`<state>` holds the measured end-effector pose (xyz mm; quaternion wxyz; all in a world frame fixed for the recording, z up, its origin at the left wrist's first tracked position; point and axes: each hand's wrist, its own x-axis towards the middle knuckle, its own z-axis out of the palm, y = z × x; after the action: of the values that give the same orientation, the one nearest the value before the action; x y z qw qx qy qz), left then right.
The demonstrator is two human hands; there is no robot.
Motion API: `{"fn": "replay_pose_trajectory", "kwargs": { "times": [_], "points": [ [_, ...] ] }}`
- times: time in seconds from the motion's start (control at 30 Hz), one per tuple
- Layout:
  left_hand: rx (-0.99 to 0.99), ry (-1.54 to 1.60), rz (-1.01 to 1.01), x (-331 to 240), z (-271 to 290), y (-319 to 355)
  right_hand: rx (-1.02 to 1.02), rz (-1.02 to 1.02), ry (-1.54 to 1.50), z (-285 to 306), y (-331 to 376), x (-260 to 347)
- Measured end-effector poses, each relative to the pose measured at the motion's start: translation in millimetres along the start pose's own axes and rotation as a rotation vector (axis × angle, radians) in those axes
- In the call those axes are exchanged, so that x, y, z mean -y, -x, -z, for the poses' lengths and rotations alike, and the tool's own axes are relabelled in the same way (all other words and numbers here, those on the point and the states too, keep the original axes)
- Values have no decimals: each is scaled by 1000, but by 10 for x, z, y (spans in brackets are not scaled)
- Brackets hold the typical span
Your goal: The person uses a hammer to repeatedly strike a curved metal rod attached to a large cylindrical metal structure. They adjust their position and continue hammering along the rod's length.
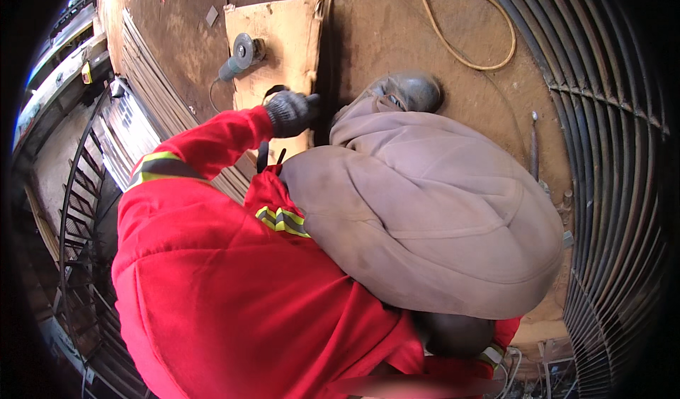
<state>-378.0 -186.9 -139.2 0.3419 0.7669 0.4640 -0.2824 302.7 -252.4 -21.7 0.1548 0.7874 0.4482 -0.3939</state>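
My left hand (291, 113), in a grey knit glove, reaches in over the near part of a tan board (277, 34). Its fingers look curled; what they hold, if anything, is hidden. A dark curved piece shows just above the knuckles. Farther up the board lies an angle grinder (243, 54), its disc facing up and its cord trailing off to the left. My right hand is out of sight; only a piece of red sleeve with a reflective band (491, 355) shows at the lower right, beyond my bent leg in dusty light-coloured trousers (425, 208).
A dark boot (414, 91) stands beside the board on the brown floor. A yellow hose (489, 66) loops behind it. Curved metal bars (602, 151) line the right side. Long flat strips (152, 73) lie at the left, near a dark metal frame (67, 208).
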Motion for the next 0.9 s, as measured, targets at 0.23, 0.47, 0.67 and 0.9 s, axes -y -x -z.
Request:
{"fn": "replay_pose_trajectory", "kwargs": {
  "times": [0.23,0.47,0.67,0.9],
  "points": [
    [169,183,282,-82,-437,443,44,29,13,12,-190,35],
    [-188,591,252,-422,-458,-242,33,136,48,-166,-684,284],
    [-54,442,96,-346,-502,-360,-13,324,113,-367,-1629,968],
    [-116,116,42,-366,-605,-459,-110,527,74,-617,-1950,1424]
  ]
}}
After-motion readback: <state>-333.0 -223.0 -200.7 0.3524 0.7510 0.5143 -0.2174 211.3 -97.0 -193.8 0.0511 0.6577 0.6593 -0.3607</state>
